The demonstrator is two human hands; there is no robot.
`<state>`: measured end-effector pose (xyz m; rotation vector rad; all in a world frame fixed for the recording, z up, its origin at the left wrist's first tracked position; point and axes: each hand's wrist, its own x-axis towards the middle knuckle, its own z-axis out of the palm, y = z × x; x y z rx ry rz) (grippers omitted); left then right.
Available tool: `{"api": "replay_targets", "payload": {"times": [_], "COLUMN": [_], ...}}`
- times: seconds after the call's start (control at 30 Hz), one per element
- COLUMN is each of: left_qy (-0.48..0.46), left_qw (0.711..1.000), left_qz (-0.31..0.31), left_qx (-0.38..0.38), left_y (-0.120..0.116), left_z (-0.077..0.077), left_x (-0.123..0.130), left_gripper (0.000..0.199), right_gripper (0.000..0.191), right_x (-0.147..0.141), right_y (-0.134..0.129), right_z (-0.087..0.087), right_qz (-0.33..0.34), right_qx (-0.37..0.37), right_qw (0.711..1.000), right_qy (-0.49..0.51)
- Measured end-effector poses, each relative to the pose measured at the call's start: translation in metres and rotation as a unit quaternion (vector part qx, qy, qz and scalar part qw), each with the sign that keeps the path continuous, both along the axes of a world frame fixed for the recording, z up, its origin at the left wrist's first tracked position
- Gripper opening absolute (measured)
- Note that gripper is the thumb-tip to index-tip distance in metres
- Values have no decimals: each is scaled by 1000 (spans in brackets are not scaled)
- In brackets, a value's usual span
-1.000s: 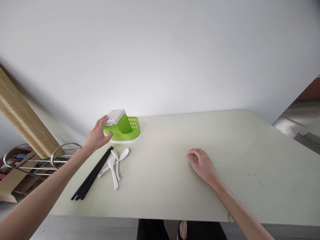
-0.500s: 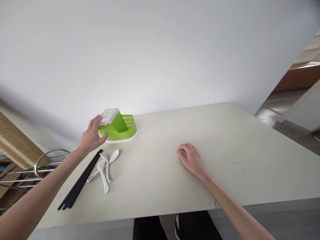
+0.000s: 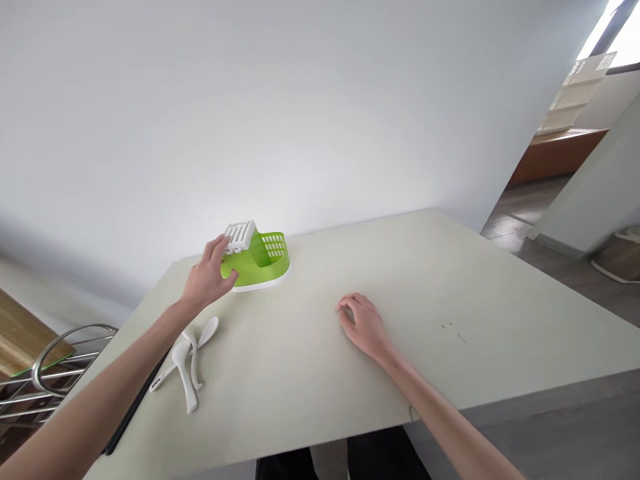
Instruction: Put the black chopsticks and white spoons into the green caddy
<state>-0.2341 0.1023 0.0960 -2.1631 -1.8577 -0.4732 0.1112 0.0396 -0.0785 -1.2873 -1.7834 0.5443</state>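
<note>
Close to the far edge of the pale table (image 3: 300, 373), a little to the right of its far left corner, a green plastic caddy (image 3: 260, 272) is placed upright in front of the white wall (image 3: 320, 120). A white slotted top (image 3: 240, 235) is carried on its taller left part, and its lower right part is pierced by a grid of openings. The caddy's left end is held by the left hand (image 3: 209, 277): the slotted top is touched by the fingertips, the thumb is stretched well away from them along the green front, and how firmly it is gripped cannot be told. On the middle of the table, well apart from the caddy, the right hand (image 3: 363, 323) is rested on its side, its fingers loosely curled and only a narrow gap left between them and the thumb. Toward the near left corner, three white spoons (image 3: 186, 377) are laid crossed over one another beside the left forearm. Along the left edge, black chopsticks (image 3: 120, 432) are partly covered by that forearm. Beyond the left edge, a metal rack (image 3: 38, 371) and a bamboo-coloured panel (image 3: 27, 337) are seen.
</note>
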Motion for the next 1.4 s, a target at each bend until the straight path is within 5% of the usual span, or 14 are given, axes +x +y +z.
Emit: {"api": "replay_targets", "payload": {"times": [0.53, 0.8, 0.9, 1.03, 1.27, 1.4], "left_qy": [8, 59, 41, 20, 8, -17], "left_qw": [991, 978, 980, 993, 987, 966], "left_qz": [-136, -201, -188, -100, 147, 216], "left_qx": [-20, -7, 50, 51, -57, -141], "left_y": [35, 19, -9, -53, -133, -168], "left_z": [-15, -2, 7, 0, -57, -84], "left_x": [147, 169, 143, 66, -117, -186], "left_gripper": [80, 90, 86, 68, 60, 78], "right_gripper": [19, 18, 18, 19, 21, 23], "right_x": [-1, 0, 1, 2, 5, 7], "right_y": [1, 2, 2, -2, -8, -12], "right_z": [1, -2, -3, -6, -12, -12], "right_qz": [-10, -6, 0, 2, 12, 3], "right_qx": [5, 13, 14, 10, -7, -18], "right_qw": [1000, 1000, 1000, 1000, 1000, 999], "right_qy": [2, 1, 2, -5, -25, -35]}}
